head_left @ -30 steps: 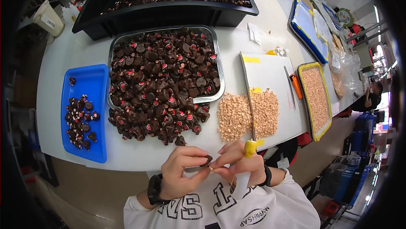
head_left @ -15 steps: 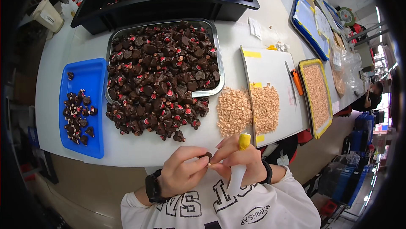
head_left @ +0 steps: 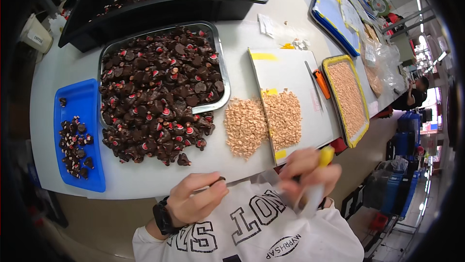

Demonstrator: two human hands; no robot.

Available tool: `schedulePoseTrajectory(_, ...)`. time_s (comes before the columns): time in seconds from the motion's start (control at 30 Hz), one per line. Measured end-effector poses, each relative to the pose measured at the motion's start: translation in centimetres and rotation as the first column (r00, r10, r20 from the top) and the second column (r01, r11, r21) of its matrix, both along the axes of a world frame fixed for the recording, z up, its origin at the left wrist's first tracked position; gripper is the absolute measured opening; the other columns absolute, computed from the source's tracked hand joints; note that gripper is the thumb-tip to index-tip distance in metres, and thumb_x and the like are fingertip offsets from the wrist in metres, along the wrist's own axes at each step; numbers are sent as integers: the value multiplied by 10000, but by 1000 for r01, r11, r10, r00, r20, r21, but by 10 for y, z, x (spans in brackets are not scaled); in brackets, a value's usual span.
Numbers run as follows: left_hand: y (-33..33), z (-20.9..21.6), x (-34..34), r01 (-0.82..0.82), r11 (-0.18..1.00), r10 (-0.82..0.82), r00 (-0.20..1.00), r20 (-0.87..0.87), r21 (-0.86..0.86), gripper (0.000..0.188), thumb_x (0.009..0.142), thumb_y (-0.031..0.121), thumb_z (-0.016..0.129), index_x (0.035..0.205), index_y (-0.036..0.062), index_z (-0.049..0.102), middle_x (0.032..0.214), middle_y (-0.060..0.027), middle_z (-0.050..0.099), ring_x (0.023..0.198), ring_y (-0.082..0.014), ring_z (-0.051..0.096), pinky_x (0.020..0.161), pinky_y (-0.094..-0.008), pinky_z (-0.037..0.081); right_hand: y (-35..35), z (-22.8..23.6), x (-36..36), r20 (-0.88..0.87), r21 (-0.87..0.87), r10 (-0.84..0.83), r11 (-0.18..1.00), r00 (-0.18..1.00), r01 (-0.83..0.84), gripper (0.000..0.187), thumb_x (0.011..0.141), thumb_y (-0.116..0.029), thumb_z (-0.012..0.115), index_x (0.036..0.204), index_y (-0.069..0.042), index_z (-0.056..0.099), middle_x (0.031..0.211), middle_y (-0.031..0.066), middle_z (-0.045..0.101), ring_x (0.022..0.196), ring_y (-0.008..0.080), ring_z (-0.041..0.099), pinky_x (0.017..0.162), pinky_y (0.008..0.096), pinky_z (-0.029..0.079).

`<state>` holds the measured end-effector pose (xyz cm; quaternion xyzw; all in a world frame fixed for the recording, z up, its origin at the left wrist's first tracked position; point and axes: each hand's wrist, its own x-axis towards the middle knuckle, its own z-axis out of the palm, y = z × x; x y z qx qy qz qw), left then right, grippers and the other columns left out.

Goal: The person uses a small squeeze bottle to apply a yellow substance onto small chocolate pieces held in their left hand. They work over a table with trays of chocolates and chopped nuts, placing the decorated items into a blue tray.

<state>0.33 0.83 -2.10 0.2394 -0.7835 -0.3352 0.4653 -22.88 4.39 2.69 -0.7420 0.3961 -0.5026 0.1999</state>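
Above my lap, by the table's near edge, my left hand (head_left: 197, 198) is closed in a pinch on a small dark brown piece (head_left: 219, 180). My right hand (head_left: 310, 175) is apart from it to the right, smeared by motion. A white tube with a yellow end (head_left: 314, 192) sits in its grip. What its fingertips hold, if anything, cannot be made out. Beyond my left hand lies a big heap of dark brown pieces (head_left: 155, 102) with red and pale bits, spilling from a metal tray (head_left: 224, 85). Nearest my right hand is a pile of small beige pieces (head_left: 246, 129).
A blue tray (head_left: 99, 131) with similar brown pieces stands at the left. Behind is a large black bin (head_left: 193, 7). Rightward are a white board (head_left: 290, 68), an orange-handled cutter (head_left: 321, 84) and a yellow-edged tray (head_left: 345, 97) of beige bits. Another person (head_left: 416, 92) is far right.
My hands were together at the small brown piece and are now apart. The right hand has moved to the right with the white tube; the left keeps the piece. The view has shifted slightly.
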Motion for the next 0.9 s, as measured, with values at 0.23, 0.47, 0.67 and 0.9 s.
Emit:
schedulePoseTrajectory(0.23, 4, -6, -6, 26, 996, -22, 998, -51, 84, 356, 626, -27, 759, 922, -7, 563, 897, -160, 588, 675, -198, 628, 548, -254, 525, 7, -39, -75, -252, 74, -654, 721, 713, 689, 273, 726, 52, 634, 913, -37, 456, 811, 105, 614, 729, 217, 594, 679, 294, 456)
schedulePoseTrajectory(0.47, 3, -7, -3, -44, 990, 48, 999, -24, 134, 331, 626, 15, 781, 896, -4, 590, 861, -132, 613, 682, -197, 639, 564, -250, 536, -10, -47, -75, -374, 198, -573, 719, 729, 666, 183, 704, 22, 644, 833, -31, 524, 768, 102, 608, 716, 249, 602, 627, 317, 464)
schedulePoseTrajectory(0.67, 4, -7, -4, -36, 986, 41, 999, -27, 161, 340, 630, 5, 772, 922, -16, 598, 870, -133, 616, 690, -194, 635, 577, -251, 537, -13, -52, -76, -421, 98, -515, 793, 747, 602, 216, 736, 46, 627, 862, -26, 466, 751, 101, 616, 704, 169, 604, 610, 268, 471)
schedulePoseTrajectory(0.9, 1, -6, -3, 45, 978, -38, 999, -35, 205, 364, 636, 2, 759, 962, -20, 597, 880, -146, 621, 726, -210, 634, 610, -266, 535, -7, -47, -66, -317, 198, -617, 700, 720, 686, 185, 701, 46, 625, 830, -27, 515, 757, 92, 582, 682, 215, 579, 621, 297, 447)
